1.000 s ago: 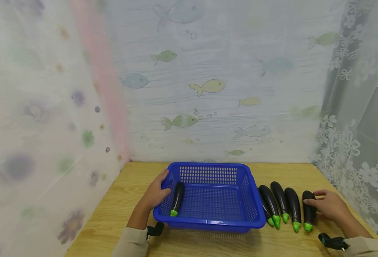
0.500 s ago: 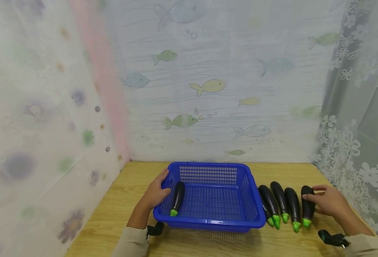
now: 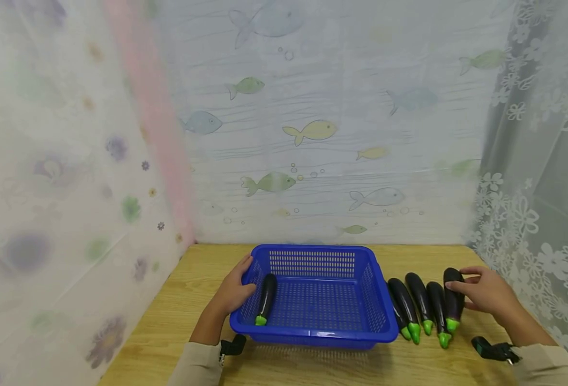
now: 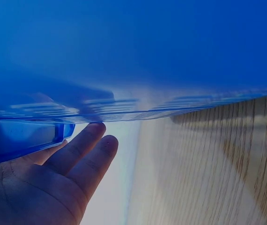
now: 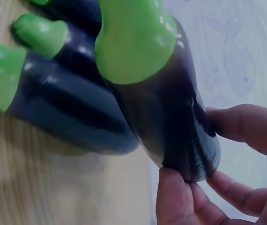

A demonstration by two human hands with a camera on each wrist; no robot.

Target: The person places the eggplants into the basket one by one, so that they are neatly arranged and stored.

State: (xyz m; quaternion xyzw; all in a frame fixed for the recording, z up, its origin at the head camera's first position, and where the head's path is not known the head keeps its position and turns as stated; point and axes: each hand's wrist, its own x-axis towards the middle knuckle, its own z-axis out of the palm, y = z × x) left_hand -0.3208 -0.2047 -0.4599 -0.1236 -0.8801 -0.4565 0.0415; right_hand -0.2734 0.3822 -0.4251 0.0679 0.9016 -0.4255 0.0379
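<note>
My right hand (image 3: 489, 291) pinches a dark purple eggplant (image 3: 453, 300) near its rounded end, thumb on one side and fingers on the other. In the right wrist view, this eggplant (image 5: 159, 108) is raised at a slant, its green stem end toward the camera. Its lower end overlaps the neighbouring eggplant (image 3: 437, 308) in the head view. My left hand (image 3: 236, 287) holds the left rim of a blue perforated plastic basket (image 3: 322, 336), thumb over the rim. In the left wrist view, two fingers (image 4: 89, 159) extend along the basket's outside. One eggplant (image 3: 267, 300) lies inside, along the left wall.
Several more eggplants (image 3: 419, 300) lie in a row on the wooden table (image 3: 424, 364), just right of the basket, green ends toward me. A fish-printed sheet (image 3: 332, 187) hangs behind the table, a flowered sheet (image 3: 72, 214) at left and a lace curtain (image 3: 539, 214) at right.
My right hand has lifted the rightmost eggplant and carried it up and left, over toward its neighbour. My left hand and the basket have stayed in place.
</note>
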